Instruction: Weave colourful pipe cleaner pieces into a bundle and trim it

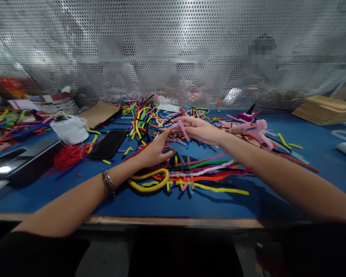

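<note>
Short pink and purple pipe cleaner pieces [185, 131] are held up between my two hands above the blue table. My left hand [154, 153], with a bracelet at the wrist, pinches at them from the left with its fingertips. From the right, my right hand [203, 130] closes its fingers on the same pieces; the exact grip is partly hidden. Below my hands lies a woven bundle of long pipe cleaners [201, 177] in red, orange, white, green and pink. A yellow pipe cleaner [227, 190] runs along its near side, and a thick yellow loop [149, 188] is at its left end.
A pink glue gun [255, 132] lies right of my right hand. Loose pipe cleaners [141, 115] are heaped behind. On the left are a black phone [109, 144], a white face mask [69, 129] and red thread [67, 157]. Wooden trays [325, 111] stand at right, before a perforated metal panel [173, 46].
</note>
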Demonstrator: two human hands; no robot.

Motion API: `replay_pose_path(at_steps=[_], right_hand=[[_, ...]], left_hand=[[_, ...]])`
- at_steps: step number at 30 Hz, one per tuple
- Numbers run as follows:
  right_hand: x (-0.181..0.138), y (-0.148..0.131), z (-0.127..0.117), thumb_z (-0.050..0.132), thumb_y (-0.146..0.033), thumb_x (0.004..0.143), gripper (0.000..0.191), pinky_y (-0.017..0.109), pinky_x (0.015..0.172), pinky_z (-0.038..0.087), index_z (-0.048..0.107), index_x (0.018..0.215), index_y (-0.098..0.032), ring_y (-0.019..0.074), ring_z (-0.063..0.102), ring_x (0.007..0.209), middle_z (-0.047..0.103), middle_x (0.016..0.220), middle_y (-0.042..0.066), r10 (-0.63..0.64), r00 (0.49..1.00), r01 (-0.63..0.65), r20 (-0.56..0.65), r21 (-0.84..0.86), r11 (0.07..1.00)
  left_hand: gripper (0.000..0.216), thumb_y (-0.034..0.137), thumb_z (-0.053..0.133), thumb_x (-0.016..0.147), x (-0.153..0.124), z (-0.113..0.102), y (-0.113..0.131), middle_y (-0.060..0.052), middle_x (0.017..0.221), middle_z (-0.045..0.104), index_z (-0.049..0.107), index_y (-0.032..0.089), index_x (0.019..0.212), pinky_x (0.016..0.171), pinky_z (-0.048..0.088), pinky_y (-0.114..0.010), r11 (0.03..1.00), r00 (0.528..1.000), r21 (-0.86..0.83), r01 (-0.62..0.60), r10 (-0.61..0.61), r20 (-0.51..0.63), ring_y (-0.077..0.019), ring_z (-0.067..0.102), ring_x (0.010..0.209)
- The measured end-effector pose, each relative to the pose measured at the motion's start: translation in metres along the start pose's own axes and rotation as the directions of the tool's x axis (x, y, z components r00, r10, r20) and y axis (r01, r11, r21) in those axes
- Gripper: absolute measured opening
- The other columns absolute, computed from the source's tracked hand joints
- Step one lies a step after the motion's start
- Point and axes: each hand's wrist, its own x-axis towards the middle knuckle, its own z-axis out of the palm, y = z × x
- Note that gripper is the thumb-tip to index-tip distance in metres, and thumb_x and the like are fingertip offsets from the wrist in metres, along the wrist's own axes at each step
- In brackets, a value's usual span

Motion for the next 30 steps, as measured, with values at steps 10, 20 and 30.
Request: replay_pose_path(at_steps=[10,20,30], right_hand=[[-0.01,-0.011,-0.021,0.06,-0.022,0.065,0.008,0.023,0.059,0.04,0.057,0.065,-0.014,0.0102,0.053,0.058,0.057,0.057,-0.004,-0.093,0.978,0.028,-0.189,-0.319,0.947],[-0.08,-0.011,0.02,0.052,-0.025,0.075,0.01,0.019,0.05,0.039,0.053,0.078,-0.016,0.0074,0.054,0.051,0.059,0.057,-0.004,0.278,0.96,-0.266,0.046,-0.18,0.947],[-0.086,0.017,0.025,0.055,-0.021,0.073,0.016,0.019,0.049,0.036,0.049,0.087,-0.015,0.0078,0.045,0.052,0.048,0.058,-0.006,0.143,0.989,-0.151,-0.049,-0.395,0.906]], left_hand=[[0.036,0.026,0.044,0.082,-0.001,-0.011,0.008,-0.013,0.126,0.034,0.039,0.018,0.117,0.101,0.028,-0.039,0.95,0.987,0.268,-0.161,0.162,0.019,-0.0212,0.032,0.12],[0.029,0.029,0.048,0.082,-0.001,-0.007,0.03,-0.01,0.117,0.053,0.059,0.021,0.107,0.089,0.039,-0.028,0.931,0.834,0.068,-0.359,0.287,0.472,-0.0187,0.051,0.102],[0.038,0.037,0.053,0.077,-0.002,-0.009,0.042,-0.014,0.124,0.047,0.057,0.023,0.112,0.093,0.036,-0.035,0.93,0.776,0.001,-0.368,0.306,0.552,-0.0249,0.047,0.111]])
